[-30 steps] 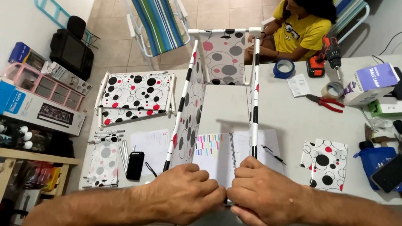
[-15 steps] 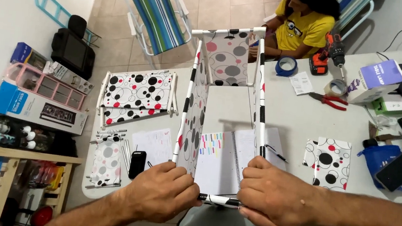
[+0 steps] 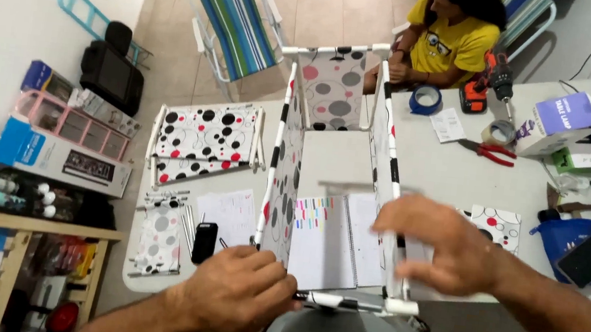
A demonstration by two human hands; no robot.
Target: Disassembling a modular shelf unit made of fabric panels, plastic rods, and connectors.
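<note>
At the near edge of the tabletop [image 3: 355, 158], nearest first:

Left hand: the left hand [image 3: 237, 300] is curled shut around the near-left corner of the frame, at the foot of the left black-and-white post [image 3: 277, 149].
Near crossbar: a white tube [image 3: 350, 303] runs between the two near corners, just off the tabletop edge above the person's lap.
Right hand: the right hand [image 3: 441, 243] is blurred, fingers spread and half open over the near end of the right post [image 3: 388, 176]; whether it touches the post I cannot tell, and it grips nothing that shows.
Frame: the tube-and-fabric organiser frame [image 3: 333, 89] stands on the tabletop from the near edge toward the far edge, with dotted fabric panels on its left side and far end.
Risk, near: with only one corner firmly held, the crossbar could slip out of its right connector [image 3: 401, 307], and the frame could rack sideways.
Under the frame: an open spiral notebook [image 3: 335, 240] lies between the posts; a shifting post could drag or crease it.
Left of the frame: a black phone [image 3: 205, 242] and loose rods [image 3: 187, 224]; a sideways lean could knock them toward the left edge.
Far edge: a seated person in yellow [image 3: 455, 40] is close to the frame's far end; a push from here could shove it at them.
</note>
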